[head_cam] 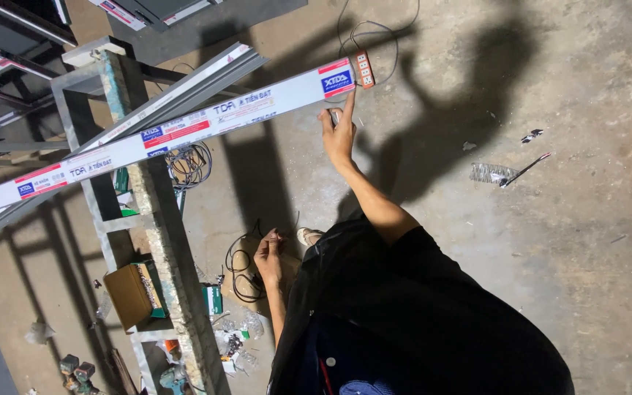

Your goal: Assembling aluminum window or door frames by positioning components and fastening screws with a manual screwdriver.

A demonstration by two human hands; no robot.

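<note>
Right hand (339,132) pinches a small marker (334,117), forefinger on the long white profile (177,130) near its end. Left hand (268,256) hangs loosely curled, holding nothing visible. Judgement: steady the profile before marking.

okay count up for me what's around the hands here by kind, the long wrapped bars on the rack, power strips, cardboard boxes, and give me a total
Long film-wrapped bars on the metal rack: 2 (one at the right hand, another behind it)
Power strips: 1
Cardboard boxes: 1
Black cable coils by the left hand: 1
Total: 5
</note>
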